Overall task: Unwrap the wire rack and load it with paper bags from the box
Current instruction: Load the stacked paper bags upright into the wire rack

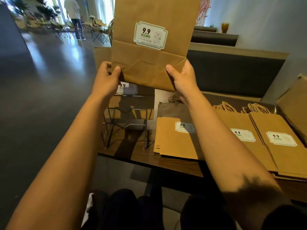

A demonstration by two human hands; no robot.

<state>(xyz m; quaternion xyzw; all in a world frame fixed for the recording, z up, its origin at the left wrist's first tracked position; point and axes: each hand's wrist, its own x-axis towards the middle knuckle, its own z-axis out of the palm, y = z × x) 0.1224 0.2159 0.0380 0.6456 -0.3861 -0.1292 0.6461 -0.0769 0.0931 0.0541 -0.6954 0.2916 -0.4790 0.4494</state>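
Both hands hold one flat paper bag (149,52) upright in the air, above and a little behind the wire rack (126,125). The left hand (106,78) pinches the bag's lower left corner between thumb and fingers, and the right hand (182,77) grips the lower right corner the same way, thumb on the near face. The folded bottom of the bag points down; its sticker label (150,35) faces the person, and the top edge runs out of view.

The rack stands at the left end of the bench (174,165), bare of wrapping as far as can be seen, with at least one labelled bag seemingly in its far slot. More bags lie flat in stacks to the right: one stack (172,138) just beside the rack, others (274,143) further right near the box flap (295,100).

To do this step well, the bag should probably come down bottom first, kept square to the wire dividers so both corners enter one slot together. Holding the corners level would likely stop the fold from catching on a wire. The label is best left facing forward, to match the bag already there.
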